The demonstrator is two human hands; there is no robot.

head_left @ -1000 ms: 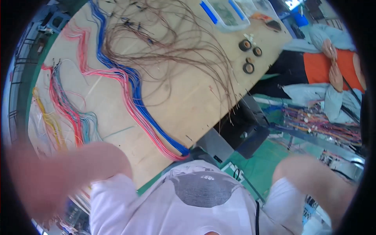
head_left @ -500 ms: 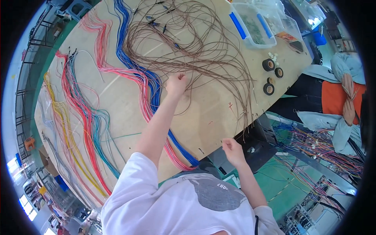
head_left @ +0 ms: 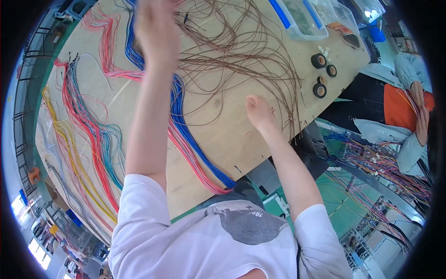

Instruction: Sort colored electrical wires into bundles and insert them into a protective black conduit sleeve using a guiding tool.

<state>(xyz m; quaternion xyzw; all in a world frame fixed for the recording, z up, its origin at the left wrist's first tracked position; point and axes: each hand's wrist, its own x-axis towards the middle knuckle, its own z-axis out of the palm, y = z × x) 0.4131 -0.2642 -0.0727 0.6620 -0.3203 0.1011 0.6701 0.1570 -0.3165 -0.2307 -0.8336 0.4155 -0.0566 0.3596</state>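
My left hand (head_left: 157, 32) reaches over the far part of the board, smeared by motion, so its fingers cannot be read. It is over the blue wire bundle (head_left: 177, 100) and beside the tangle of brown wires (head_left: 227, 60). My right hand (head_left: 259, 113) is closed, above the bare board just left of the brown wires' near ends. Whether anything thin is in its fingers is too small to make out. A pink-and-white wire bundle (head_left: 188, 153) runs alongside the blue one toward the board's near edge.
Leftward lie red (head_left: 88, 123), teal (head_left: 108, 139) and yellow (head_left: 69, 139) wire bundles. Black tape rolls (head_left: 318, 61) sit at the right, near a clear box (head_left: 304, 32) with blue clips. A co-worker (head_left: 404, 107) sits beyond the right edge, by a heap of coloured wires (head_left: 371, 158).
My left hand has moved up and left, from beside the blue bundle to the far side. My right hand has risen from the near edge to over the board. The view has shifted slightly.
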